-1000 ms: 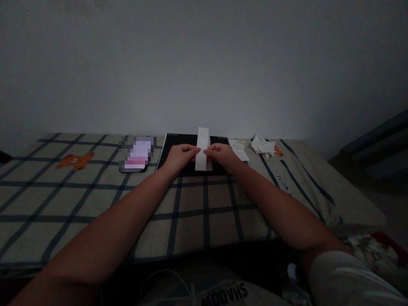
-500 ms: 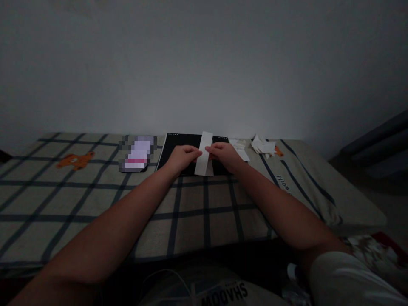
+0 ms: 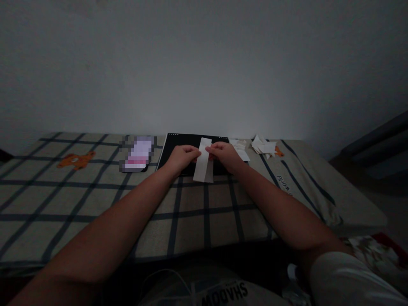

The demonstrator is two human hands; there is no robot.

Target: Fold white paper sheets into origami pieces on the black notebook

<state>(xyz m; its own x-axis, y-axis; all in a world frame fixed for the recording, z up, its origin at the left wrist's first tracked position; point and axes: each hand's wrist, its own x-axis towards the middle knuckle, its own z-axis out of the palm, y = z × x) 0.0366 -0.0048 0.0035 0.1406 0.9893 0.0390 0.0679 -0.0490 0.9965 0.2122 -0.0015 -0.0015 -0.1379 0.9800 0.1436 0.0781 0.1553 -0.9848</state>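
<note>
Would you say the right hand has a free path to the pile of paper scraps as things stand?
Probably yes: the paper scraps lie just beyond the right hand with nothing between, though that hand is pinching the paper strip.

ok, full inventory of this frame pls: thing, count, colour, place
paper strip: 1, white, pinched between both hands over the near edge of the black board
black board: 1, black, flat on the cloth at the far middle
phone-like item: 1, pixelated, pale with a pink band, left of the board
paper scraps: small pile, white, right of the board
paper sheet: 1, white, between board and scraps
checked cloth: 1, beige with dark lines, covers the surface
bear print: 1, orange, on the cloth far left
wall: grey, behind
left hand: 1, on the strip's left edge
right hand: 1, on the strip's right edge
</note>
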